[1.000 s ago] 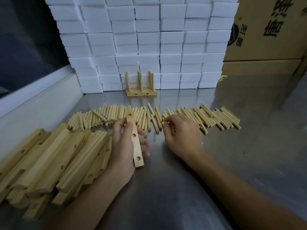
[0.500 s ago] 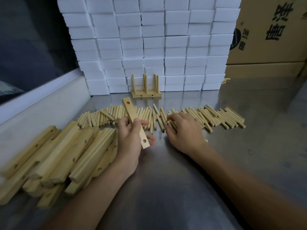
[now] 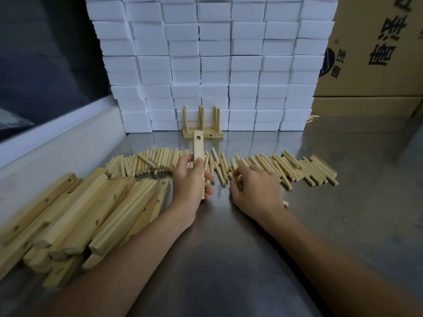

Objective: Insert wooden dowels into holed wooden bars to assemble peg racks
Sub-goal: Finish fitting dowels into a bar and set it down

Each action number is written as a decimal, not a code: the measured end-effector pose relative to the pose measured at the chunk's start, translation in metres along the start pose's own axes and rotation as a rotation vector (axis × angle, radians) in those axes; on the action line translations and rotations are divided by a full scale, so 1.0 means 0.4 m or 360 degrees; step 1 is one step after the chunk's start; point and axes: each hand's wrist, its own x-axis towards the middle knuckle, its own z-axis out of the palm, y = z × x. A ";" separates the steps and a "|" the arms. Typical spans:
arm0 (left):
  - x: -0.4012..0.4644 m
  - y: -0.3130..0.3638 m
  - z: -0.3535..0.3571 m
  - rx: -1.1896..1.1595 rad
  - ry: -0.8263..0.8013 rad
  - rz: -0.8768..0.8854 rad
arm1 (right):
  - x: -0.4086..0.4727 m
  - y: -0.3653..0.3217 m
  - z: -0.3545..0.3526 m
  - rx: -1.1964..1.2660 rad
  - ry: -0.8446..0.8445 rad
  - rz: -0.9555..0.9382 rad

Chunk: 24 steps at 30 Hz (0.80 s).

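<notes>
A: What is held in the left hand (image 3: 190, 179)?

B: A holed wooden bar (image 3: 198, 154) is gripped there — the fingers are curled round its lower half, the thumb laid along its front. The bar is stood nearly upright, its top hole showing, and its lower end is seen just below the hand, close to the steel surface (image 3: 229, 259).

A: And the right hand (image 3: 254, 186)?

B: It is laid palm down at the near edge of the row of dowels (image 3: 274, 167), at three o'clock from the left hand. Its fingers are bent down among the dowels; whether one is pinched cannot be told, since the fingertips are hidden.

A: Where are the other parts kept?

B: The dowels are spread in a long band across the surface, from ten o'clock to two o'clock of the hands. A pile of holed bars (image 3: 75, 220) is heaped at eight o'clock, overlapping one another. A finished peg rack (image 3: 202, 132) is stood at twelve o'clock — its pegs upright — just in front of a wall of stacked white boxes (image 3: 215, 60). Cardboard cartons (image 3: 375, 53) are seen at two o'clock.
</notes>
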 end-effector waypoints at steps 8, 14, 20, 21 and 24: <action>-0.009 -0.007 -0.007 -0.0056 -0.0038 0.0010 | 0.002 -0.001 -0.016 0.0241 0.0063 0.0033; -0.009 -0.015 -0.013 -0.0044 -0.0042 0.0025 | 0.005 0.002 -0.014 0.0461 0.0277 0.0036; -0.002 -0.026 -0.022 0.0007 0.0039 0.0006 | 0.006 0.009 -0.025 0.0828 0.0403 -0.0064; 0.000 -0.027 -0.024 0.0007 0.0065 -0.0013 | 0.005 0.009 -0.027 0.0896 0.0401 -0.0089; 0.006 -0.028 -0.027 -0.0016 0.0128 -0.0062 | 0.004 0.010 -0.030 0.1232 0.0282 -0.0056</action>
